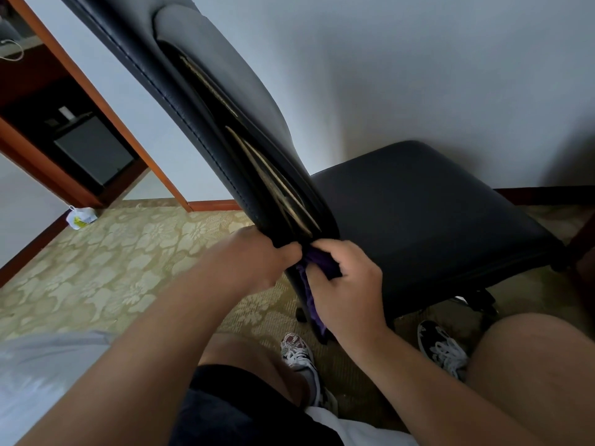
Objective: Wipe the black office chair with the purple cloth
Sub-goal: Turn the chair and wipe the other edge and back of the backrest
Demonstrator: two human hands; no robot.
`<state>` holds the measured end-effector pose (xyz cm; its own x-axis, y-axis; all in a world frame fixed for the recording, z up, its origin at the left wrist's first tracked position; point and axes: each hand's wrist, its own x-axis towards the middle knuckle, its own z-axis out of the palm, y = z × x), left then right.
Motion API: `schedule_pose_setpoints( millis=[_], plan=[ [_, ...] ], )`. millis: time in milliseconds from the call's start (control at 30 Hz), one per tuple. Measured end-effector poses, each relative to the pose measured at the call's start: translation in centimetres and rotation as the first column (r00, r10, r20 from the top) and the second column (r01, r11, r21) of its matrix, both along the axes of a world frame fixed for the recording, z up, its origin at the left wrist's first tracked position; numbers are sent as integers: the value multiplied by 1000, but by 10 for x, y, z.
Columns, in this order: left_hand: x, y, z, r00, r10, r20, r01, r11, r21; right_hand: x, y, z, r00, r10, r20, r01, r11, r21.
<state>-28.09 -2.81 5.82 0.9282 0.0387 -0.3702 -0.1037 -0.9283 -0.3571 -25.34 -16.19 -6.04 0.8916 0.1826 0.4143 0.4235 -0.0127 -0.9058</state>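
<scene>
1. Black and faintly glossy: the office chair [380, 194], close in front, with the backrest [206, 130] slanting from the upper left down to the middle and the padded seat [450, 246] spreading to the right.
2. Left hand [257, 262]: grips the bottom edge of the backrest, thumb lying along the near side, fingers hidden behind the edge.
3. Purple cloth [310, 304]: bunched at the foot of the backrest, just beside the rear of the seat, pressed against the chair, with a loose end hanging down toward the carpet [112, 268].
4. Right hand [344, 284]: curls round the upper part of the cloth, knuckles toward the camera, fingertips tucked in against the chair.
5. Both hands close together at the same low spot on the backrest, left thumb almost meeting the right fingers; actual contact impossible to tell.
6. Lower down: bare knees, dark shorts [241, 413], and two patterned sneakers with white laces, one [297, 352] under the hands, the other [444, 349] beneath the seat, both planted on the beige floral carpet.
7. Behind the chair: plain white wall [418, 59].
8. Upper left: an orange-brown wooden frame [96, 91] around a recess holding a dark cabinet [93, 156].
9. On the carpet by the skirting, well apart from the chair: a small white plastic bag [80, 217].
10. Lower left corner: pale bedding [42, 381].
</scene>
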Motion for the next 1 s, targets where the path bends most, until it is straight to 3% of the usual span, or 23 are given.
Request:
schedule_pose_setpoints(
  millis=[100,167,300,433,500,733,933,1000],
  plan=[
    [1,-1,1,998,40,43,-36,995,-92,0,6,7,997,-57,46,56,998,17],
    [-1,-5,-1,977,193,95,-169,961,-217,-5,8,1,998,-62,20,62,997,35],
    [-8,-10,12,839,542,-44,-481,703,-523,-8,0,-17,999,-33,23,35,994,-100],
    [-14,8,54,830,552,86,-424,723,-545,-5,-18,-18,999,10,37,-2,975,-221],
    [-14,12,68,806,581,114,-424,701,-574,-6,-21,-7,998,26,53,-16,983,-181],
    [-14,-8,66,790,576,213,-429,765,-480,-6,-7,41,979,-9,205,15,999,-28],
    [-12,-17,68,883,428,195,-362,883,-301,6,-13,12,995,17,95,-6,993,-118],
    [-10,-18,68,880,423,214,-347,883,-316,5,-17,2,996,13,86,-1,991,-136]
  ],
)
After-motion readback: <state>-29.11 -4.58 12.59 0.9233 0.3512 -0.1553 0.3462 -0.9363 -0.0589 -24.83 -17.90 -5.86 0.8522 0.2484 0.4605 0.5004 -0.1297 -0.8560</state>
